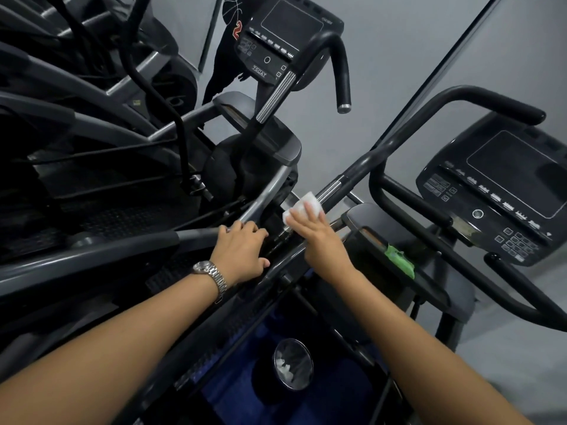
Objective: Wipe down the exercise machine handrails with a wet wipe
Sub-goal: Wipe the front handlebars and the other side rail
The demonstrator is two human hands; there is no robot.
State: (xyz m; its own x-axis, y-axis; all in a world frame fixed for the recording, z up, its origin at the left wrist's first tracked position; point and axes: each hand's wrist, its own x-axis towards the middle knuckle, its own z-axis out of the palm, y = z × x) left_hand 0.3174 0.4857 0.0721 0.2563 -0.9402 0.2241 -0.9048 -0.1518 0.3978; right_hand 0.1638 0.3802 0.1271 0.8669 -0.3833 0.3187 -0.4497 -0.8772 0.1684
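A white wet wipe [302, 204] lies on the black handrail [365, 167] of the exercise machine, just below its chrome sensor band. My right hand [313, 231] presses the wipe onto the rail with straight fingers. My left hand [242, 251], with a metal watch on the wrist, curls its fingers over a grey bar [267, 194] of the machine to the left. The rail runs up and to the right towards a curved end [491, 102].
A console [497, 191] with a dark screen stands at the right, a green cloth [400, 260] on its tray. A second console [285, 35] and curved handle [340, 62] are at top centre. A bin [293, 363] with crumpled wipes stands on the blue floor below.
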